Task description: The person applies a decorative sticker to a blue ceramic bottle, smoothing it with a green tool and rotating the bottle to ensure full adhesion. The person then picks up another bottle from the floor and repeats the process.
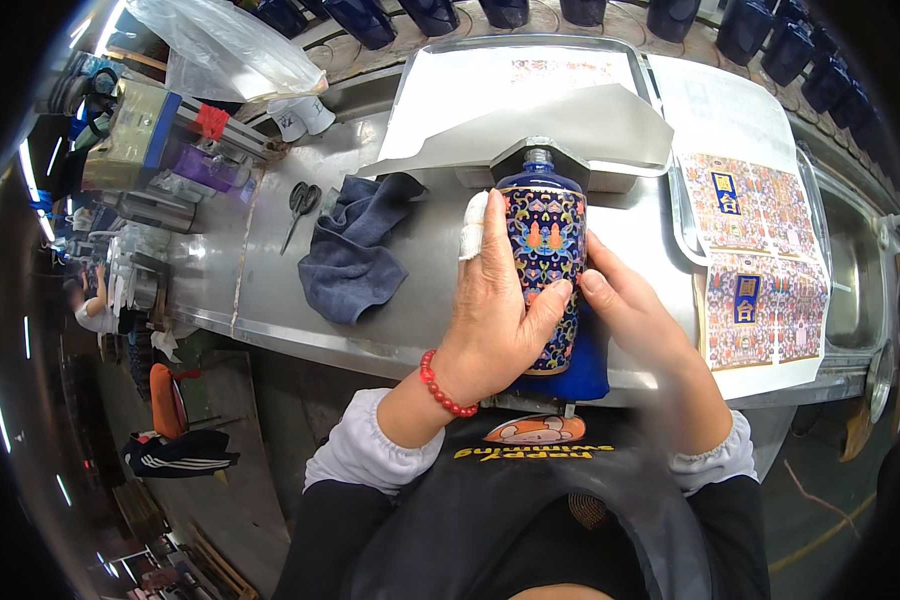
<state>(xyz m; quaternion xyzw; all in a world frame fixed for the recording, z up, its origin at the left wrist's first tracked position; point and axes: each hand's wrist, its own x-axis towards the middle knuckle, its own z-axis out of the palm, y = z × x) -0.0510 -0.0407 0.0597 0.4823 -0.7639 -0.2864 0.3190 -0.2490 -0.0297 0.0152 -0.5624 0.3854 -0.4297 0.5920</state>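
Observation:
A dark blue bottle (545, 240) covered in a colourful floral pattern stands near-upright in front of me, its bare neck pointing away. My left hand (495, 315) grips it from the left, palm along the side and thumb across the lower front. One left finger carries a white wrapping (473, 228), and a red bead bracelet (438, 385) circles that wrist. From the right, my right hand (632, 305) presses its thumb and fingers against the bottle's edge; some fingertips are hidden behind it. Behind the neck sits a dark angular rest (570, 165).
A dark blue cloth (355, 260) and black scissors (298, 208) lie left on the metal table (430, 330). Printed decal sheets (770, 350) lie at the right, before a sink (850, 280). Behind are a tray (415, 75) with paper and several blue bottles (745, 30).

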